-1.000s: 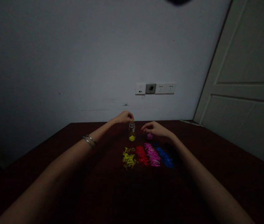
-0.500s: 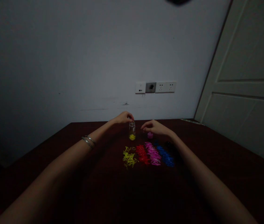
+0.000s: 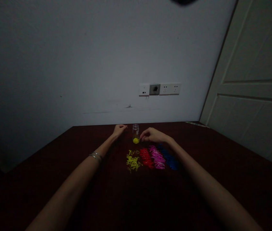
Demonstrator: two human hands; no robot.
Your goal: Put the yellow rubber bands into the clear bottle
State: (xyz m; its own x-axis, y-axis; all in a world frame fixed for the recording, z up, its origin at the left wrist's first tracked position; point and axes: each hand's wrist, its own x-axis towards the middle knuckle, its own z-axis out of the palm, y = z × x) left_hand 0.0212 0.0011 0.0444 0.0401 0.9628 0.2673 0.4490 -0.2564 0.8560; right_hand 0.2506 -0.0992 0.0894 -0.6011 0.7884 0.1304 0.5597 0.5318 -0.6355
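A small clear jar (image 3: 135,130) with yellow rubber bands in its bottom stands on the dark table (image 3: 102,199) near the far edge. My left hand (image 3: 119,129) rests low just left of the jar, fingers stretched toward it, holding nothing I can see. My right hand (image 3: 152,135) lies just right of the jar with fingers curled, its tips close to the jar's base. What is under it is hidden. In front of the jar lie four piles of bands: yellow (image 3: 132,161), red (image 3: 146,158), pink (image 3: 157,157) and blue (image 3: 171,161).
A white wall with a socket strip (image 3: 160,89) stands behind the table. A pale door (image 3: 256,89) is at the right. The room is dim. Bracelets (image 3: 96,156) are on my left wrist.
My left hand dropped from above the jar's mouth to the table left of it; the yellow band it pinched is gone. My right hand slid left toward the jar, covering the pink object.
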